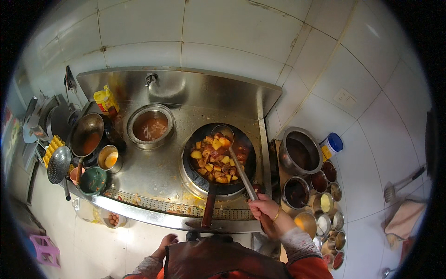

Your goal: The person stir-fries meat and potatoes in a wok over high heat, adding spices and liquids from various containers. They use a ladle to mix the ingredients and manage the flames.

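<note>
My right hand [266, 209] grips the wooden handle of a long steel ladle [245, 176]. The ladle's bowl rests in a black wok [190, 141] among yellow potato chunks [216, 144] and browned meat pieces in reddish sauce [240, 150]. Toward me points the wok's wooden handle [209, 209], which no hand touches. My left hand [169, 241] hangs low at my side, just in front of the stove's front edge. Nothing shows in it, but its fingers are too small and turned to tell how they are held.
A steel pot of brownish liquid [152, 126] stands on the steel stove top [153, 171]. Leftward are a second wok [87, 134], a perforated skimmer [59, 165] and a green bowl [93, 181]. Sauce pots [296, 191] and several seasoning tins [323, 223] crowd the right side.
</note>
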`<action>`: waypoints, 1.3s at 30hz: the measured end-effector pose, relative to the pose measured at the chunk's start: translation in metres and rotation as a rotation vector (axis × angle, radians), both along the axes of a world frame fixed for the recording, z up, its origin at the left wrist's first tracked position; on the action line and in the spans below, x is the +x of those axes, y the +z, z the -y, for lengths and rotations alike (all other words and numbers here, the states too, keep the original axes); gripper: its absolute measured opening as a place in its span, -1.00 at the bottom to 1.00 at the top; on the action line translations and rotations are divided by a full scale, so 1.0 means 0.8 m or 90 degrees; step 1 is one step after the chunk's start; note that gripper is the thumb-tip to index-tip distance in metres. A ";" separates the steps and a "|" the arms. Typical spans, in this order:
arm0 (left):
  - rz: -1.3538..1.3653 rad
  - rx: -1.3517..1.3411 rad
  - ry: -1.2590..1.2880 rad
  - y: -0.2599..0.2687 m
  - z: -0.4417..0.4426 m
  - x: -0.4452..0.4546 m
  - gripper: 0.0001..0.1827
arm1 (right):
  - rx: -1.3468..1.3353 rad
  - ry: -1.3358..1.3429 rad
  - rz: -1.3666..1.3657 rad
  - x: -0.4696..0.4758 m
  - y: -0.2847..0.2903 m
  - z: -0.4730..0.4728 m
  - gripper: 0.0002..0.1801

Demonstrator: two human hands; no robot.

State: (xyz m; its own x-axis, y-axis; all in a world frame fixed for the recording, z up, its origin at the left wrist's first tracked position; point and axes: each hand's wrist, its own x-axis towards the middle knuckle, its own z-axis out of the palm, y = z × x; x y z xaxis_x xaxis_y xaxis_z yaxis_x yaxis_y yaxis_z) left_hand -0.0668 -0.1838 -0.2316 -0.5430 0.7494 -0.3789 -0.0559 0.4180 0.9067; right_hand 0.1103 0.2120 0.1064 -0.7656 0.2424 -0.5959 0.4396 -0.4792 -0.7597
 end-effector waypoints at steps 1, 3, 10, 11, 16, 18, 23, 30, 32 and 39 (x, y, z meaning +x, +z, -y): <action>0.073 -0.070 0.013 0.112 -0.063 -0.001 -0.73 | 0.085 -0.012 0.032 0.006 -0.007 -0.005 -0.89; 0.236 0.077 0.042 0.199 -0.117 -0.004 -0.70 | 0.254 0.011 0.083 -0.002 -0.019 -0.015 -0.88; 0.291 0.085 -0.089 0.277 -0.239 0.028 -0.79 | 0.710 0.151 0.353 -0.059 -0.077 -0.083 -0.77; 0.301 0.076 -0.076 0.280 -0.240 0.029 -0.77 | 0.693 0.194 0.360 -0.064 -0.079 -0.081 -0.76; 0.313 0.044 -0.114 0.262 -0.237 0.011 -0.70 | 0.694 0.371 0.370 -0.045 -0.079 -0.049 -0.62; 0.340 0.054 -0.150 0.254 -0.231 0.000 -0.72 | 0.708 0.415 0.397 -0.025 -0.062 -0.040 -0.58; 0.353 0.056 -0.151 0.268 -0.232 -0.003 -0.75 | 0.810 0.402 0.450 0.045 0.008 -0.016 -0.63; 0.462 0.057 -0.109 0.237 -0.231 -0.008 -0.79 | 0.801 0.431 0.405 0.124 0.041 0.010 -0.69; 0.522 0.084 -0.078 0.227 -0.236 -0.005 -0.83 | 0.796 0.482 0.538 0.121 0.012 0.024 -0.69; 0.595 0.117 -0.048 0.225 -0.243 0.000 -0.91 | 0.815 0.345 0.453 0.071 -0.067 0.026 -0.69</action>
State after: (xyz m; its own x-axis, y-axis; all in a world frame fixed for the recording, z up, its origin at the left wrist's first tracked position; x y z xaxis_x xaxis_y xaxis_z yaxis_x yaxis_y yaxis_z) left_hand -0.0665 0.0105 -0.0513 -0.0290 0.8610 -0.5078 -0.7696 0.3050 0.5610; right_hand 0.1672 0.1911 0.0525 -0.5871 0.6512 -0.4809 0.7723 0.6286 -0.0916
